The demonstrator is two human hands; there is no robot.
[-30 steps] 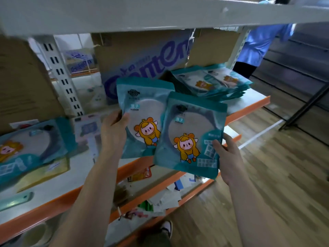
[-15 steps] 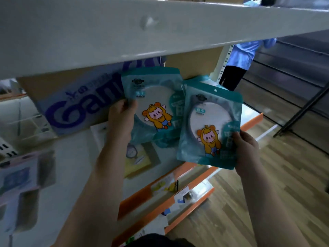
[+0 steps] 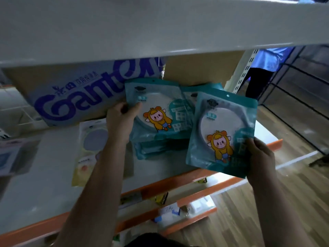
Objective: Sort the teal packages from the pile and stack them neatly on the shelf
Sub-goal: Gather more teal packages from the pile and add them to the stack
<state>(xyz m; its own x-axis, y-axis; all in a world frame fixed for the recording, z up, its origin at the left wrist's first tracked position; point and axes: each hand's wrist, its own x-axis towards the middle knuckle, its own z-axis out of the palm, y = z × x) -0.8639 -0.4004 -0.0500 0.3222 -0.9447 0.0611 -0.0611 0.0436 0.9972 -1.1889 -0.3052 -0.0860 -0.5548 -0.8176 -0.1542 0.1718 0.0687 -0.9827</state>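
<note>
Two teal packages with a yellow cartoon figure are in my hands. My left hand [image 3: 121,120] grips one teal package [image 3: 156,111] by its left edge, and this package lies on top of the stack of teal packages [image 3: 154,148] on the white shelf [image 3: 53,184]. My right hand [image 3: 261,157] holds a second teal package [image 3: 222,132] by its lower right corner, upright and to the right of the stack, over the shelf's orange front edge.
A cardboard box with blue lettering [image 3: 80,100] stands behind the stack. A pale yellow package [image 3: 89,148] lies left of my left arm. An upper shelf board [image 3: 160,29] hangs overhead. Lower orange-edged shelves [image 3: 187,211] hold small items. A person in blue [image 3: 267,68] stands beyond the rack.
Both hands have carried the packages rightward and deeper over the shelf. The left package has come down onto the stack; the right one stays held beside it.
</note>
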